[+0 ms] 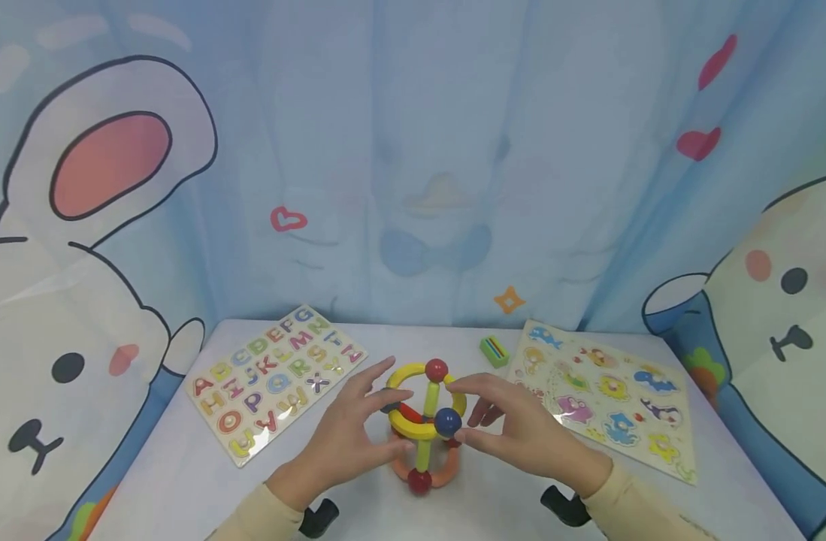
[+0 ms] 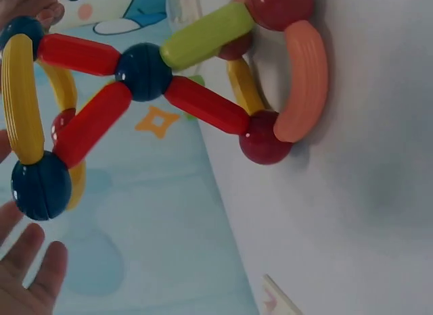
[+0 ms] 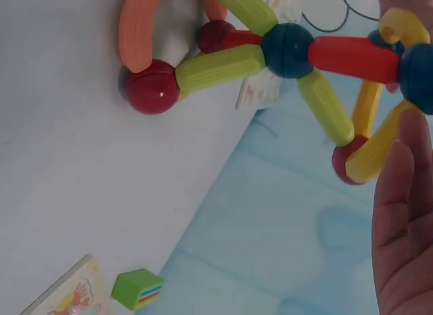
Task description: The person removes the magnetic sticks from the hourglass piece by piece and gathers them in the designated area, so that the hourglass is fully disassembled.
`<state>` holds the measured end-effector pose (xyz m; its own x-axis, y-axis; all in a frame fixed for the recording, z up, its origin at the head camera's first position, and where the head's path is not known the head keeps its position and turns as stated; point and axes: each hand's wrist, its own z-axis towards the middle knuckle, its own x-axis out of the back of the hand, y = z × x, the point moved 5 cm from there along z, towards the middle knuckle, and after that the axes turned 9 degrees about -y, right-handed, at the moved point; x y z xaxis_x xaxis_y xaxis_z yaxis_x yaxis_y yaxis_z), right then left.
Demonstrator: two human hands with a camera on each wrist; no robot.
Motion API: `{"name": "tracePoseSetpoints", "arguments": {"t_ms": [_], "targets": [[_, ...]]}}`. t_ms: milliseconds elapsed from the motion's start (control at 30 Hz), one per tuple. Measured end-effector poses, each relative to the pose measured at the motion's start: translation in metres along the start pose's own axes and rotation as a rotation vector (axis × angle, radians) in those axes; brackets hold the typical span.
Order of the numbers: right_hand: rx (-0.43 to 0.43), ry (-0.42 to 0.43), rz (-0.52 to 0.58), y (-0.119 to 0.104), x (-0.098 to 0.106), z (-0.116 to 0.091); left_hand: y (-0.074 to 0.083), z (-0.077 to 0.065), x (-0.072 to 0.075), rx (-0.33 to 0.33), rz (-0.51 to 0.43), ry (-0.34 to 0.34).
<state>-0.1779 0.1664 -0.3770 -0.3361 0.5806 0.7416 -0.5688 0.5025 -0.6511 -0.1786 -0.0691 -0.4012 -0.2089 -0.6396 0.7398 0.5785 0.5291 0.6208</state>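
A magnetic stick-and-ball structure stands upright on the table between both hands. Its top ring is made of yellow curved rods joined by a red ball and blue balls. In the left wrist view, straight red and green rods meet at a central blue ball. Below, orange curved rods and red balls form the base. My left hand is spread at the ring's left side, fingers extended. My right hand flanks the right side, fingertips right at the ring and thumb near the front blue ball.
An alphabet puzzle board lies at the left, and an animal puzzle board at the right. A small green striped block sits near the table's back edge. A printed blue curtain hangs behind the table.
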Motion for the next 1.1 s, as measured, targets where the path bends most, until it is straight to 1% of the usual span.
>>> {"name": "tracePoseSetpoints", "arguments": {"t_ms": [67,133,233,300,333,367,400,500,533,600,700,767,833,900,967,1100], "targets": [[0.012,-0.035,-0.001,-0.002,-0.003,0.002,0.003,0.0,-0.001,-0.041,0.028,0.02],[0.015,-0.062,-0.002,-0.004,-0.005,0.004,0.006,-0.001,0.001,-0.077,0.055,0.076],[0.016,-0.102,0.003,-0.004,-0.007,0.007,0.008,-0.006,0.005,-0.115,0.066,0.176],[0.013,-0.123,0.0,-0.004,-0.007,0.009,0.01,-0.009,0.007,-0.136,0.045,0.207],[0.009,-0.132,0.001,-0.004,-0.008,0.01,0.011,-0.009,0.007,-0.142,0.03,0.198],[0.006,-0.141,0.004,-0.004,-0.008,0.01,0.012,-0.008,0.007,-0.151,0.02,0.173],[0.002,-0.147,0.006,-0.003,-0.008,0.011,0.013,-0.007,0.006,-0.159,0.007,0.136],[0.005,-0.164,0.027,0.0,-0.009,0.012,0.015,-0.001,0.0,-0.146,-0.009,0.003],[0.011,-0.17,0.04,0.001,-0.009,0.013,0.015,0.0,-0.003,-0.136,-0.003,-0.041],[0.021,-0.179,0.062,0.003,-0.01,0.014,0.016,0.003,-0.01,-0.124,0.023,-0.104],[0.028,-0.188,0.094,0.007,-0.012,0.016,0.015,0.007,-0.02,-0.101,0.07,-0.15],[0.023,-0.191,0.106,0.009,-0.012,0.016,0.016,0.009,-0.025,-0.087,0.098,-0.156],[0.016,-0.192,0.113,0.011,-0.013,0.016,0.016,0.009,-0.029,-0.071,0.111,-0.142],[0.012,-0.19,0.114,0.012,-0.013,0.016,0.016,0.009,-0.031,-0.061,0.122,-0.111],[0.012,-0.188,0.118,0.013,-0.013,0.016,0.018,0.008,-0.031,-0.06,0.144,-0.066],[0.014,-0.181,0.128,0.013,-0.013,0.016,0.02,0.007,-0.03,-0.077,0.187,0.009]]}}
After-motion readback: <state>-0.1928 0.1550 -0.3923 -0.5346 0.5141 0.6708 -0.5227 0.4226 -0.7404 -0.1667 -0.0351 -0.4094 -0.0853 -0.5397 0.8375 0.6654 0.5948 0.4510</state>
